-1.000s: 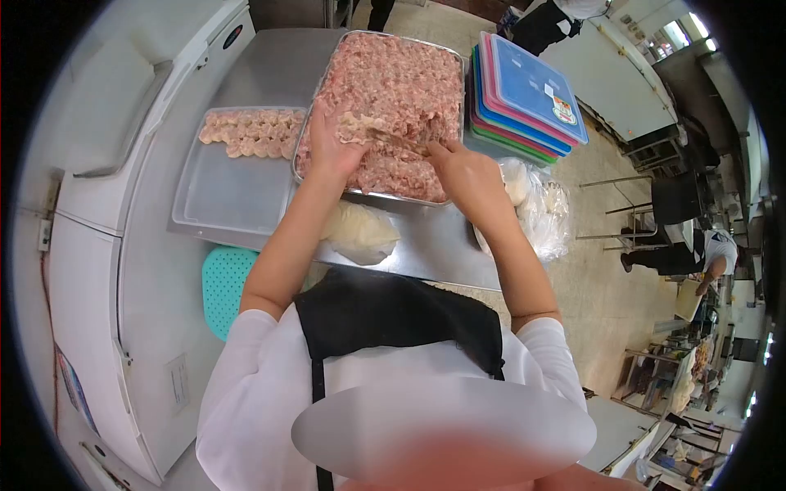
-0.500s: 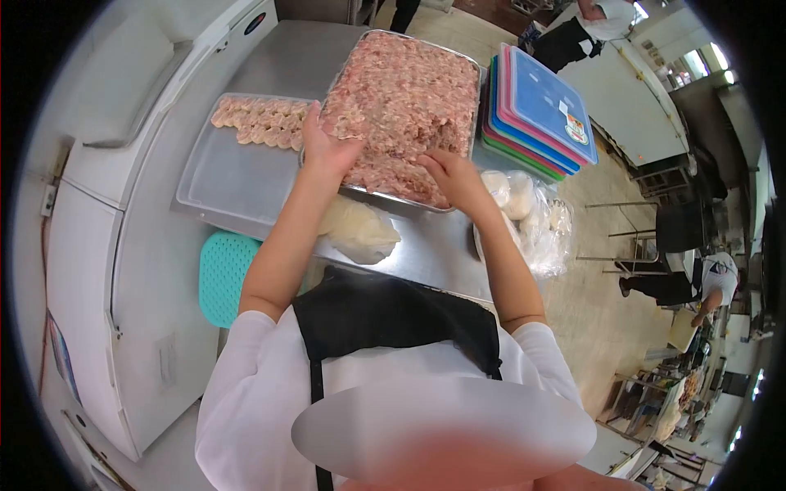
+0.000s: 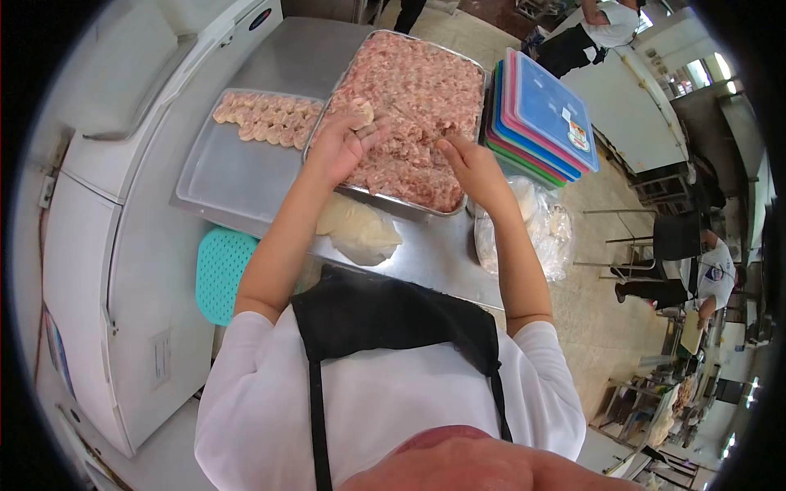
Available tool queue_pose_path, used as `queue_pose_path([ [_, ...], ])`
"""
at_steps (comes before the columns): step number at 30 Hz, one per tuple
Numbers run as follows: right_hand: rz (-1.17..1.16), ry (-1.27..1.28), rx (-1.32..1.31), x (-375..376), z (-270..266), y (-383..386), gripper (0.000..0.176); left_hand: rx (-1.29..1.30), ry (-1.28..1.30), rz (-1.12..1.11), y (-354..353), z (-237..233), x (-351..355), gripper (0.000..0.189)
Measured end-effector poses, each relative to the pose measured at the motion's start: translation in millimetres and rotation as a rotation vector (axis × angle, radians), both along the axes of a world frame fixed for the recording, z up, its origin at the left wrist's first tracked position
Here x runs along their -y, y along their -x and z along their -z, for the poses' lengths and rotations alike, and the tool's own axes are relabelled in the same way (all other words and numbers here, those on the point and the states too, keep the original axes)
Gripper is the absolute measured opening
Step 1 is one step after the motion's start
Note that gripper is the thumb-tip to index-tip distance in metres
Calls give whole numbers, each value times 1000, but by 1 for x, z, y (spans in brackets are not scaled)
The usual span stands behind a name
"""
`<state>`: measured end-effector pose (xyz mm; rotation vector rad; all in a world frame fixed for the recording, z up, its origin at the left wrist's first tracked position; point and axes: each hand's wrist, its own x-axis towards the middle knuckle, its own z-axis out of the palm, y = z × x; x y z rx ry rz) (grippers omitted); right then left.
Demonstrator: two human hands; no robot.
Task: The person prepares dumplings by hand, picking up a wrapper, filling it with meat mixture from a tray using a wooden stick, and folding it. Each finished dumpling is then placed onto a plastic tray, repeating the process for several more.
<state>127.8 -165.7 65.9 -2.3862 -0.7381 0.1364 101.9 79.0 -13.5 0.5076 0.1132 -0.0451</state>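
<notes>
A large metal tray (image 3: 485,86) heaped with raw ground meat (image 3: 409,74) lies on the steel table. Over its left part is my left hand (image 3: 340,151), palm up, with a small pale dumpling wrapper (image 3: 361,111) at its fingers. My right hand (image 3: 476,170) is above the right side of the meat, thumb and fingers pinched together; what they hold is too thin and blurred to name. Left of the meat, filled dumplings (image 3: 266,119) sit in rows on a translucent plastic tray (image 3: 237,172).
A bag of pale dough (image 3: 360,229) lies at the near table edge. Stacked coloured lids (image 3: 544,106) and clear plastic bags (image 3: 532,229) are on the right. A turquoise perforated basket (image 3: 221,277) is below left, beside a white freezer (image 3: 155,327). Other people (image 3: 712,274) stand farther off.
My left hand has turned palm up and its fingers now show the wrapper. My right hand has shifted slightly right and up from the meat's surface.
</notes>
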Motion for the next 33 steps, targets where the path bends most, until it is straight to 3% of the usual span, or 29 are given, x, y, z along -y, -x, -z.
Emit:
queue_pose_path([
  [1,-4,39,-51,0,-3,1,32,39,-197,40,3,-4,1,45],
  [4,-17,-59,-150,2,-11,8,31,396,-1294,-266,11,-28,3,73],
  [7,-83,-76,-106,7,-27,16,30,527,-1442,-405,14,-42,5,69],
  [13,-213,-104,20,5,-9,21,30,550,-1305,105,12,-40,-12,43],
  [16,-275,-89,14,10,7,6,27,537,-1738,180,17,-49,-15,46],
  [19,-210,116,223,21,-4,-9,23,530,-1696,-90,15,-14,-17,52],
  [23,-212,67,384,1,3,21,23,366,-1652,-5,16,-18,-19,57],
  [28,-291,7,72,16,3,-26,27,163,-1708,19,39,-45,-13,68],
  [31,-138,148,-79,21,13,-55,30,-95,-1323,171,40,-45,-25,74],
  [33,-143,311,128,9,26,-72,35,230,-1475,-257,39,-32,-25,62],
])
